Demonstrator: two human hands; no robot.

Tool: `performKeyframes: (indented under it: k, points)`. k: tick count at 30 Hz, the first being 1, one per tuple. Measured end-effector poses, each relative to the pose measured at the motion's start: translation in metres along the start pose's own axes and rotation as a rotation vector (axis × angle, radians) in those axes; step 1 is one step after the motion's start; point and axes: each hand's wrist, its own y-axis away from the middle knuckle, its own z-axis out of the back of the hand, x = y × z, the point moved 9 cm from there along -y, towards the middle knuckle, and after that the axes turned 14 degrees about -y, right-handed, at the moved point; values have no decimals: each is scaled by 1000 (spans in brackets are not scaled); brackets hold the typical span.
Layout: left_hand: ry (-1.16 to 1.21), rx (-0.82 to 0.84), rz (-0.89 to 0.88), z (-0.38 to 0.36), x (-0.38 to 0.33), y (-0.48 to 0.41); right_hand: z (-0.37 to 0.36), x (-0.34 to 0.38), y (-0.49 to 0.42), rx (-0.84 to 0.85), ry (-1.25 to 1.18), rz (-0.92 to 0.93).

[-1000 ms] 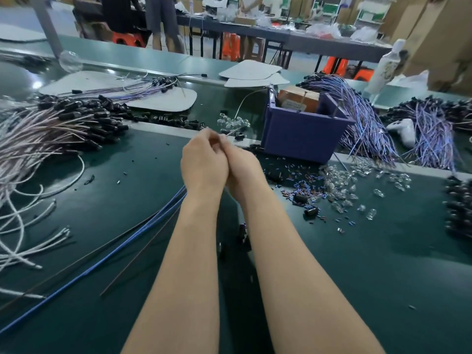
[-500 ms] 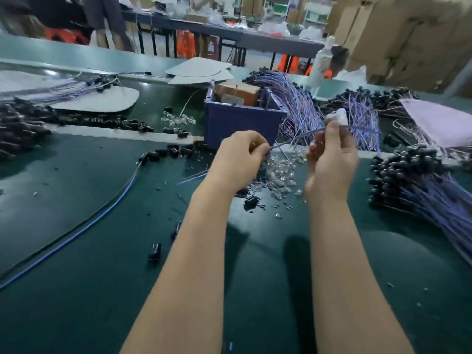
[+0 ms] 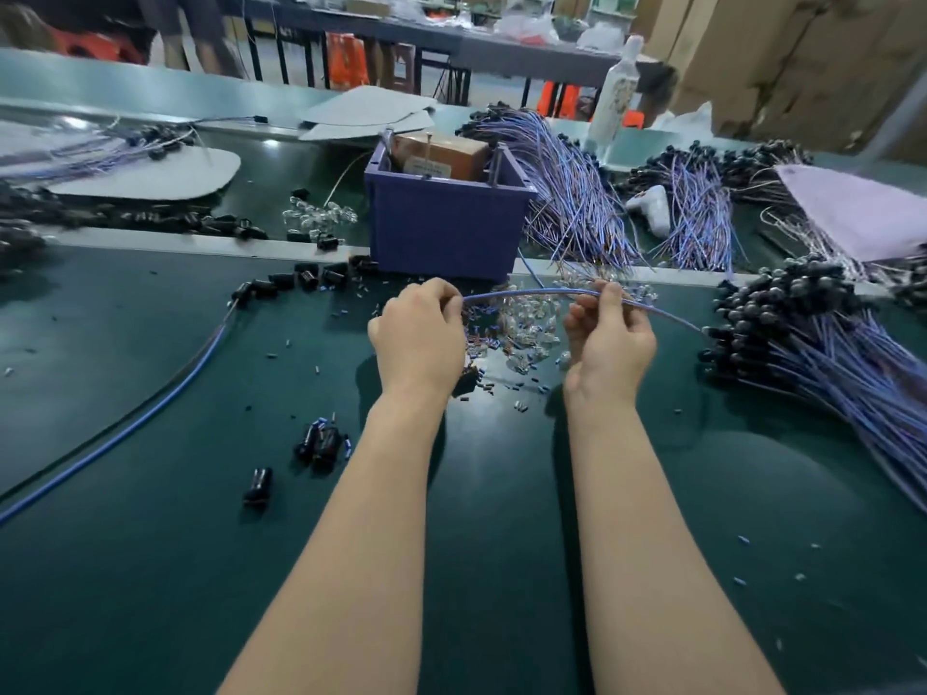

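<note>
I saw the blue wire [image 3: 521, 293] stretched between both hands, long axis running left to right across the view and bowed slightly upward in the middle. Left hand [image 3: 419, 338] pinched its left end in curled fingers. Right hand [image 3: 609, 338] pinched it further along, between thumb and fingertips. Past the right hand the wire ran on, sloping down and right toward the capped wire bundle [image 3: 802, 343]; I couldn't tell where it ended. Wire was held above the desk [image 3: 150, 569], directly over the pile of small clear parts [image 3: 526, 326], just in front of the purple bin [image 3: 446, 228]. Room: bin close ahead, bundle tight on the right, loose black sleeves [image 3: 321, 443] and a long blue cable [image 3: 150, 418] off to the left. Most open room was toward me, around the forearms.
</note>
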Motion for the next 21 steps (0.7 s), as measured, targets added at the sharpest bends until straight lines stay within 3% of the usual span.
performKeyframes:
  k: [5,9,14,17,21]
  points:
    - [253,32,-101,-3,-16,3,-26,-25,16,253,137,-149]
    - [312,63,-144,-3,-22,3,-41,-29,26,423,288,-99]
    - [239,74,-49,-5,-4,-2,-28,-9,13,278,199,5]
    - [177,50,31,1,15,-9,-8,9,0,136,18,-7]
    - [200,-48,137,11,23,-7,-5,4,1,99,-20,-67]
